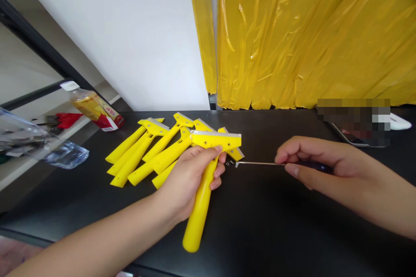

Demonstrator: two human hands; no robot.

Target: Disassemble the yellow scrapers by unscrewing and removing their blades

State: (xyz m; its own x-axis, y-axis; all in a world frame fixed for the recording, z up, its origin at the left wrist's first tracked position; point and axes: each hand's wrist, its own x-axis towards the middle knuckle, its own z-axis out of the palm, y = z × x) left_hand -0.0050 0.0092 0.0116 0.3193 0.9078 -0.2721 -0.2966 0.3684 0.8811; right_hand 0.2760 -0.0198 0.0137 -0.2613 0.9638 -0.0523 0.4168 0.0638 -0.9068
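My left hand is wrapped round the neck of a yellow scraper, its wide head with a pale metal edge pointing away from me. Two dark holes or screws show on that head. In my right hand is a screwdriver with a thin metal shaft and a dark blue handle, mostly covered by my fingers. Its tip touches or lies beside small metal screws on the black table, just right of the left fingers. Several more yellow scrapers lie in an overlapping pile behind and left of my left hand.
On the black table, a drink bottle leans at the back left near a clear plastic bottle. A phone-like device, partly pixelated, lies back right. Yellow plastic sheeting and a white panel stand behind.
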